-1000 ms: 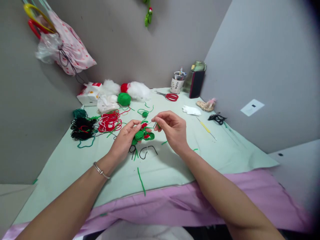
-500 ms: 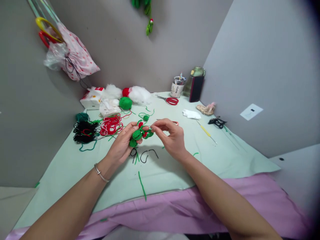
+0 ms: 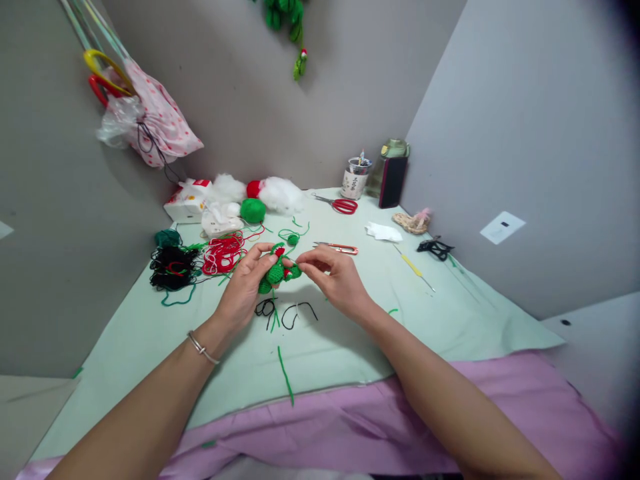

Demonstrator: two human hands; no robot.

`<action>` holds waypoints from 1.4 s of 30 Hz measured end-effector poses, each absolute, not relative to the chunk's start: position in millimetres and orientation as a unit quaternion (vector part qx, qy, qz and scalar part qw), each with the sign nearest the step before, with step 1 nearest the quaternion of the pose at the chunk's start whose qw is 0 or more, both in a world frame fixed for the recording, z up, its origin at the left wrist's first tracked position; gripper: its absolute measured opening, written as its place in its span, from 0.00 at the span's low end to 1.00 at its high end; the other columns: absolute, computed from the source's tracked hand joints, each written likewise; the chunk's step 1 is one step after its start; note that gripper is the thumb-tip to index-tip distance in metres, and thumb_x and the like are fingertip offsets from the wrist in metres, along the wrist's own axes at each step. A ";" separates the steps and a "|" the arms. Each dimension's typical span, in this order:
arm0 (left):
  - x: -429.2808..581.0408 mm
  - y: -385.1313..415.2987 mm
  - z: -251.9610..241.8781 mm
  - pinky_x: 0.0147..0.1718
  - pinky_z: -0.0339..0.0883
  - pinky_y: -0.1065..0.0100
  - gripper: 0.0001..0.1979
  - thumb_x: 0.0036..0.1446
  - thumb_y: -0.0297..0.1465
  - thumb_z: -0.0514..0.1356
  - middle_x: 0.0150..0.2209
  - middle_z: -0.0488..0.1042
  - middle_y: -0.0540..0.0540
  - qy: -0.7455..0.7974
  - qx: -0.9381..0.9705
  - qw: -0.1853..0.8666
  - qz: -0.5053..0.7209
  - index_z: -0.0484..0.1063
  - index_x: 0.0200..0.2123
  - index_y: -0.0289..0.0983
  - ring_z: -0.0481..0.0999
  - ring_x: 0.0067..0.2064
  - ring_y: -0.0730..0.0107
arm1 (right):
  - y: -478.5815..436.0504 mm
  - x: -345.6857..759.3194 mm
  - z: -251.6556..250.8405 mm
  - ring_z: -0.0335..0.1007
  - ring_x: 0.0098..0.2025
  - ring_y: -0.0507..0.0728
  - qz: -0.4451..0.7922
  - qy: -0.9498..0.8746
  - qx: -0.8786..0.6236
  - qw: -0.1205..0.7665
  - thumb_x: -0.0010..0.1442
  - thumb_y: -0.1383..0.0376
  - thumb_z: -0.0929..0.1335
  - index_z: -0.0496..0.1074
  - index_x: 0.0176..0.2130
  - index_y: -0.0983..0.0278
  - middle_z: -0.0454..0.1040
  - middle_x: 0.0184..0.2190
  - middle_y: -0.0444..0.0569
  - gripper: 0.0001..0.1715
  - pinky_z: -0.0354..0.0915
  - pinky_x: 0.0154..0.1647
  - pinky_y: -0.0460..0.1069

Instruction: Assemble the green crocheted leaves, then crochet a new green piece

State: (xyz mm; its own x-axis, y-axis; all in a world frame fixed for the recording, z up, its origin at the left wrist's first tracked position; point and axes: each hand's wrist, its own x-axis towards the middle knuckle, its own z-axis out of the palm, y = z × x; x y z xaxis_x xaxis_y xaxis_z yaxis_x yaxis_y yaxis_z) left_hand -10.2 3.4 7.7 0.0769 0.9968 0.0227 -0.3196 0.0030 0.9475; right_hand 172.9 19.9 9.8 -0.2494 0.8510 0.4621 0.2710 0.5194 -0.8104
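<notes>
My left hand [image 3: 243,285] is closed around a green crocheted piece [image 3: 275,274] made of small rounded parts, with red and white patches. At its right side my right hand [image 3: 341,280] pinches thumb and forefinger together. Whatever lies between those fingertips is too small to make out. On the table below the piece are curled black yarn ends [image 3: 299,316] and a loose green yarn strand [image 3: 285,375]. Just beyond the hands lie small orange-handled thread snips [image 3: 345,249] and a little green ball [image 3: 293,239].
Left of my hands lie red yarn [image 3: 223,255] and black yarn [image 3: 173,269]. Farther back are a green yarn ball [image 3: 253,211], white stuffing [image 3: 283,195], red-handled scissors [image 3: 344,206], a pen cup [image 3: 355,180] and a phone [image 3: 393,182]. A yellow-handled crochet hook [image 3: 412,265] lies to the right.
My right hand has shifted slightly left and down, and the snips behind it now show more fully. My left hand still holds the crocheted piece. The whole view has tilted a little.
</notes>
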 end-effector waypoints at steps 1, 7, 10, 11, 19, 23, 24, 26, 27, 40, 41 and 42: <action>-10.4 3.7 7.4 0.27 0.65 0.74 0.10 0.60 0.35 0.65 0.31 0.80 0.52 0.392 0.436 0.590 0.555 0.70 0.43 0.42 0.73 0.29 0.73 | 19.1 172.8 10.9 0.66 0.30 0.52 0.300 -0.734 -0.384 0.473 0.62 0.70 0.69 0.78 0.35 0.63 0.73 0.29 0.45 0.06 0.62 0.32 0.49; -9.8 2.4 10.6 0.28 0.66 0.74 0.10 0.59 0.35 0.66 0.31 0.80 0.52 0.396 0.436 0.595 0.547 0.71 0.42 0.42 0.75 0.30 0.73 | 16.4 173.6 15.8 0.65 0.29 0.51 0.306 -0.723 -0.380 0.490 0.60 0.72 0.69 0.76 0.32 0.62 0.71 0.28 0.43 0.07 0.60 0.31 0.48; -9.8 1.2 13.7 0.29 0.67 0.74 0.10 0.58 0.35 0.67 0.32 0.81 0.51 0.398 0.432 0.598 0.545 0.72 0.41 0.41 0.77 0.31 0.72 | 16.8 174.2 16.5 0.65 0.29 0.51 0.312 -0.723 -0.373 0.491 0.60 0.72 0.69 0.76 0.32 0.63 0.71 0.28 0.43 0.08 0.61 0.31 0.48; -9.9 1.0 14.5 0.28 0.67 0.74 0.10 0.58 0.35 0.68 0.32 0.81 0.51 0.398 0.429 0.600 0.546 0.73 0.41 0.41 0.77 0.31 0.72 | 17.0 174.5 16.5 0.65 0.29 0.51 0.314 -0.723 -0.371 0.491 0.61 0.72 0.69 0.77 0.32 0.62 0.71 0.28 0.43 0.08 0.61 0.31 0.48; -14.5 2.6 14.6 0.28 0.70 0.74 0.12 0.55 0.35 0.70 0.32 0.80 0.49 0.384 0.380 0.649 0.536 0.73 0.38 0.38 0.77 0.30 0.72 | 20.0 177.4 13.5 0.68 0.35 0.54 0.326 -0.725 -0.349 0.497 0.61 0.69 0.71 0.79 0.34 0.61 0.74 0.31 0.46 0.05 0.64 0.34 0.49; -15.4 2.3 15.9 0.24 0.69 0.75 0.12 0.53 0.32 0.71 0.30 0.79 0.49 0.377 0.352 0.672 0.532 0.72 0.38 0.38 0.76 0.29 0.72 | 21.7 177.6 11.0 0.68 0.35 0.54 0.350 -0.719 -0.331 0.501 0.62 0.68 0.71 0.79 0.34 0.61 0.74 0.31 0.46 0.05 0.63 0.35 0.50; -15.3 2.1 16.7 0.23 0.68 0.75 0.12 0.53 0.32 0.71 0.30 0.79 0.49 0.376 0.348 0.676 0.530 0.72 0.37 0.37 0.76 0.29 0.72 | 22.0 177.5 10.4 0.68 0.34 0.54 0.355 -0.717 -0.327 0.503 0.62 0.67 0.72 0.79 0.34 0.61 0.74 0.31 0.46 0.04 0.63 0.34 0.50; -14.7 1.7 18.4 0.21 0.66 0.76 0.11 0.53 0.31 0.71 0.29 0.79 0.48 0.374 0.344 0.682 0.526 0.72 0.36 0.37 0.76 0.28 0.72 | 22.7 177.6 9.3 0.67 0.34 0.54 0.362 -0.714 -0.321 0.506 0.63 0.65 0.72 0.80 0.34 0.61 0.74 0.30 0.46 0.05 0.63 0.34 0.50; -14.4 1.5 19.1 0.21 0.66 0.76 0.11 0.53 0.31 0.71 0.29 0.79 0.48 0.373 0.344 0.684 0.524 0.72 0.36 0.37 0.75 0.28 0.72 | 23.0 177.6 8.7 0.67 0.34 0.54 0.363 -0.714 -0.320 0.506 0.63 0.64 0.72 0.80 0.35 0.61 0.74 0.30 0.46 0.05 0.62 0.33 0.50; -12.5 -3.3 19.6 0.24 0.64 0.75 0.12 0.54 0.35 0.71 0.24 0.77 0.52 0.332 0.405 0.675 0.519 0.72 0.36 0.39 0.73 0.25 0.73 | 21.8 178.2 10.3 0.67 0.34 0.55 0.359 -0.716 -0.304 0.515 0.64 0.55 0.72 0.80 0.35 0.60 0.73 0.32 0.47 0.11 0.62 0.34 0.51; -12.4 -3.7 20.3 0.24 0.63 0.75 0.12 0.54 0.35 0.71 0.24 0.77 0.52 0.330 0.410 0.673 0.520 0.71 0.36 0.39 0.73 0.25 0.73 | 21.5 178.3 10.4 0.67 0.35 0.55 0.356 -0.717 -0.304 0.516 0.64 0.55 0.72 0.80 0.35 0.60 0.73 0.32 0.47 0.11 0.62 0.34 0.51; -12.4 -4.1 20.9 0.24 0.63 0.75 0.12 0.54 0.35 0.71 0.24 0.77 0.52 0.329 0.414 0.671 0.520 0.71 0.35 0.39 0.73 0.25 0.73 | 21.3 178.5 10.3 0.67 0.35 0.55 0.353 -0.719 -0.303 0.516 0.64 0.56 0.72 0.80 0.36 0.60 0.74 0.32 0.47 0.11 0.62 0.34 0.51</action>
